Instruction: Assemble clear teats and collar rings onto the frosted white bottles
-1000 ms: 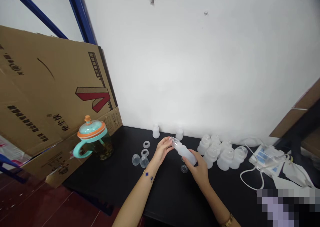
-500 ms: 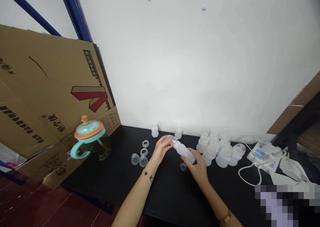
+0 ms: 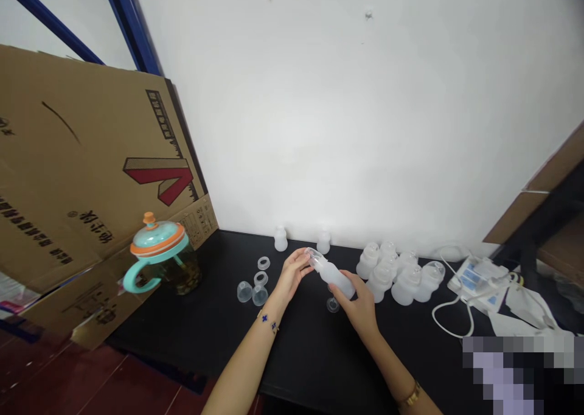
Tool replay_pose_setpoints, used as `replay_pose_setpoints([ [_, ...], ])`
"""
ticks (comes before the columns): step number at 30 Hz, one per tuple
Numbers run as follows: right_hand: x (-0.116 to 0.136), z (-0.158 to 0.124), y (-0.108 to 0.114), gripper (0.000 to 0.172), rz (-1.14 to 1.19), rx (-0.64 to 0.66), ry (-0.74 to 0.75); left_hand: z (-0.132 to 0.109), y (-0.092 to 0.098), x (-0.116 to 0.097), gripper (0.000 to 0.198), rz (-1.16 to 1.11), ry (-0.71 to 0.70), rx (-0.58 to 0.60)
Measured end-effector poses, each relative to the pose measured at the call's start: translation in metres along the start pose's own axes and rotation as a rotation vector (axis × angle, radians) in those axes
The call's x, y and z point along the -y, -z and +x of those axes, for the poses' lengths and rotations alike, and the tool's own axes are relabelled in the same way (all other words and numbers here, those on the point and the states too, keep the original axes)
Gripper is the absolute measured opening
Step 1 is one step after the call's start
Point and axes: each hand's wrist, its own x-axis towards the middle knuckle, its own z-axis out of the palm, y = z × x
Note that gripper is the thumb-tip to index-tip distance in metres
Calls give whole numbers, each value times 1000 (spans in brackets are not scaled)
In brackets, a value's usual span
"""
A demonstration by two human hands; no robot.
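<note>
A frosted white bottle is held tilted above the black table, its top pointing up and left. My right hand wraps round its lower body. At its upper end, the fingers of my left hand grip a clear cap. Below the bottle, a small clear part lies on the table, partly hidden. To the left of my left hand are two white rings and two clear domed caps. Two open-topped white bottles stand by the wall.
Several capped bottles stand grouped on the right. Beyond them lie a white cable and white packets. A teal-lidded jug stands at the left, beside a large cardboard box.
The view has shifted slightly, moving the surroundings a little to the left. The clear cap sits a bit closer in line with the bottle; both hands keep their holds.
</note>
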Motion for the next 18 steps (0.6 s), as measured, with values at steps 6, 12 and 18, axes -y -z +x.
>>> replay_pose_setpoints([
  [6,0,0,0,41,6,-3,15,0,0,-1,39,-1,-7,-11],
  [12,1,1,0,40,7,-12,16,0,1,1,39,5,-9,23],
  [18,5,1,2,39,3,-15,20,-1,1,1,40,32,-12,29],
])
